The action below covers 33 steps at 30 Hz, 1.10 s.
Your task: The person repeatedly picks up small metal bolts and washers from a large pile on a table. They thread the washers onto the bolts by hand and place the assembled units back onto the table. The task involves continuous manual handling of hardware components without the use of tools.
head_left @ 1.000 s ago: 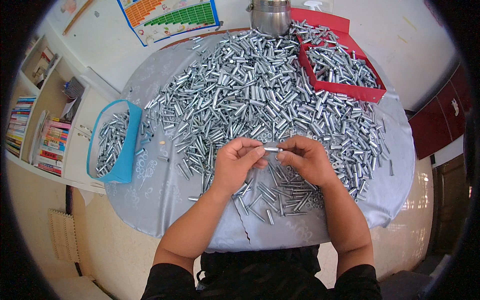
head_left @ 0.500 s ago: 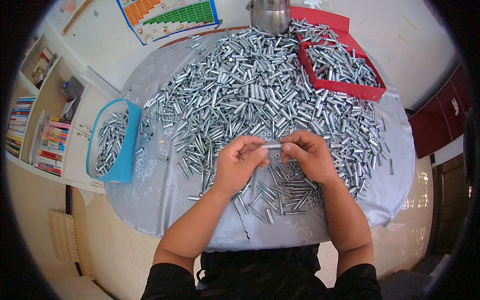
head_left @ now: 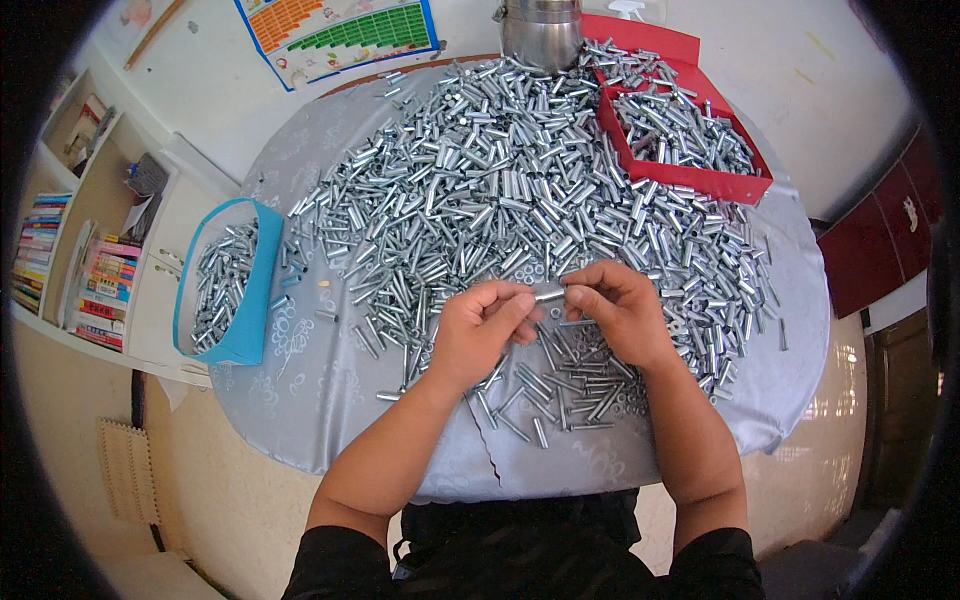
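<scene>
Between my two hands, a silver metal sleeve (head_left: 549,296) lies roughly level above the near part of the pile. My left hand (head_left: 484,325) closes thumb and fingers on its left end. At the other end, my right hand (head_left: 617,315) pinches it between thumb and index finger. Fingertips hide both ends, so I cannot see whether a bolt sits inside. Just below the hands lie loose bolts (head_left: 570,385) with small nuts and washers (head_left: 632,403) beside them. A big heap of metal sleeves (head_left: 480,170) spreads out beyond my hands.
On the left of the round, silver-grey cloth-covered table (head_left: 300,425) stands a blue bin (head_left: 262,295) of metal parts. A red box (head_left: 700,182), full of similar parts, sits far right. Behind the heap is a steel pot (head_left: 541,35). Left of the table, a bookshelf (head_left: 60,270) holds books.
The piece between my hands shows less length and looks thicker now. My left hand has shifted slightly right, toward the right hand, and its fingers have curled further in.
</scene>
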### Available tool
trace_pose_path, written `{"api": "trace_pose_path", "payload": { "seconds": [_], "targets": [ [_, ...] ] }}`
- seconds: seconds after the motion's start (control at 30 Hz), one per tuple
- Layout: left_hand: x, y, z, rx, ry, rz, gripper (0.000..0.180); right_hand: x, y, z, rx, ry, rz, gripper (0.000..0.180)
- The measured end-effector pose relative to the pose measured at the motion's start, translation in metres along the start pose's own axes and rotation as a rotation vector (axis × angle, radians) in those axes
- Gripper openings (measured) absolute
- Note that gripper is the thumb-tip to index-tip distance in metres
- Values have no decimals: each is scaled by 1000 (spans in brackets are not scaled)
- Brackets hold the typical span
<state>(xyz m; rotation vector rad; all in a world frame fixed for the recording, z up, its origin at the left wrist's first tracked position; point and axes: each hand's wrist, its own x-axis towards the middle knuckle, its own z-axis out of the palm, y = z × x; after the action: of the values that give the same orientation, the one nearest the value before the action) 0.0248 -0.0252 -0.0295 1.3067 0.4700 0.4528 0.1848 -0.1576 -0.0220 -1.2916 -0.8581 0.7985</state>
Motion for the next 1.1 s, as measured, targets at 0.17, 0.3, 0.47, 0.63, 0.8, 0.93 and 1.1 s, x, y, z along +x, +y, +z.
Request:
{"api": "trace_pose_path", "payload": {
  "seconds": [0.17,0.3,0.47,0.63,0.8,0.93,1.1],
  "targets": [
    [-2,-2,4,3,52,124,22,0,0,2,16,-1,12,14],
    [-1,1,2,10,4,-4,22,-1,0,1,9,-5,-10,14],
    [-2,-2,4,38,52,136,22,0,0,2,5,-4,-1,16],
    [-2,0,2,18,34,20,20,-1,-3,3,-27,7,-14,15],
    [-3,-4,3,52,84,123,20,0,-1,1,-2,0,7,17],
    [-3,-3,4,84,82,150,20,0,-1,2,19,4,9,18],
    [-2,-4,6,38,80,137,19,0,-3,2,36,4,60,17]
  ]
}}
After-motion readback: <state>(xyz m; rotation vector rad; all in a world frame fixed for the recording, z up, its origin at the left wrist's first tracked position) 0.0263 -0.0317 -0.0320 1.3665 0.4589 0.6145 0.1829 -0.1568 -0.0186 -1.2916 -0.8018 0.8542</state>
